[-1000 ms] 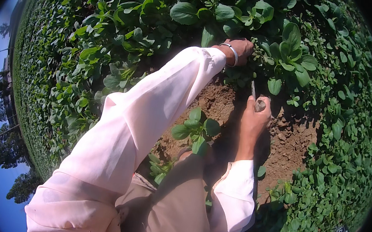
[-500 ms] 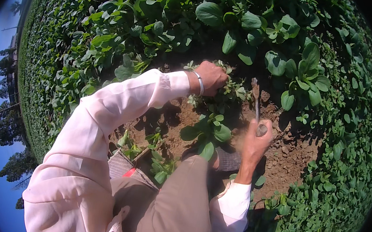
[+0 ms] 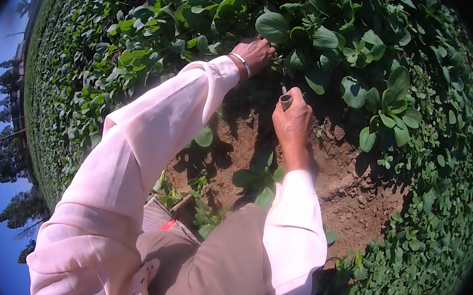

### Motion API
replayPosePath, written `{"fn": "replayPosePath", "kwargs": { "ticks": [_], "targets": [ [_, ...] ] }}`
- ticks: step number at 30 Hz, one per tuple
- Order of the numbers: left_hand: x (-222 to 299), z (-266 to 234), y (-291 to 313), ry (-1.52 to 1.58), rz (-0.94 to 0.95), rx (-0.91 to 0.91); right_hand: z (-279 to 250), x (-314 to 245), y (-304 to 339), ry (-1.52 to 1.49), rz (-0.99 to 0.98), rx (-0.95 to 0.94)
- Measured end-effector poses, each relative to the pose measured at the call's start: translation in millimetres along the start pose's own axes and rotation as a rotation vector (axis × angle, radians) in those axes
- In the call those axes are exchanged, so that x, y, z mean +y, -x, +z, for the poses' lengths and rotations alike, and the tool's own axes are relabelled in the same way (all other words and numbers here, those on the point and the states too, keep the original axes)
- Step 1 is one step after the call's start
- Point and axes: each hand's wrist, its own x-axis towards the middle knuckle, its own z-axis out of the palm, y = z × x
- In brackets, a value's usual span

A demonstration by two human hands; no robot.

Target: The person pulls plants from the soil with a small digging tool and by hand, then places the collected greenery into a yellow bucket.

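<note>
My left hand (image 3: 255,55), with a silver bracelet at the wrist, reaches in among low green leafy plants (image 3: 273,27). Its fingers are curled at the stems; leaves and the hand itself hide what they grip. Just below and to the right, my right hand (image 3: 295,125) is closed around the handle of a narrow hand weeder (image 3: 285,101). The round handle end points toward me, and the thin metal shaft runs forward to the plants near my left fingers. Shade and foliage hide the blade's tip.
Dug brown soil (image 3: 352,194) lies right of my right forearm. A small leafy plant (image 3: 256,178) grows right in front of my knee. At my lower left, a shoe (image 3: 163,216) with a red mark touches other plants. A larger leafy plant (image 3: 393,106) stands farther right.
My left hand has moved forward and left, away from the weed clump it was gripping, which no longer shows there. My right hand has brought the weeder forward and left, close to it.
</note>
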Motion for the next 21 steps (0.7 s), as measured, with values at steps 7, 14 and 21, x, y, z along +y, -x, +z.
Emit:
{"fn": "replayPosePath", "kwargs": {
  "ticks": [7, 14, 21],
  "targets": [
    [-5.1, 20.4, -28.9, 0.101, -0.239, -0.022, 0.5, -0.7, -26.2, -0.146, 0.097, 0.029],
    [-52.0, 24.5, -39.7, 0.671, 0.091, 0.205, -6.9, 2.2, 5.0, -0.045, -0.018, 0.044],
    [-70.8, 35.4, -49.6, 0.509, -0.343, -0.152, 5.8, -19.1, -42.7, -0.096, 0.041, 0.095]
  ]
}}
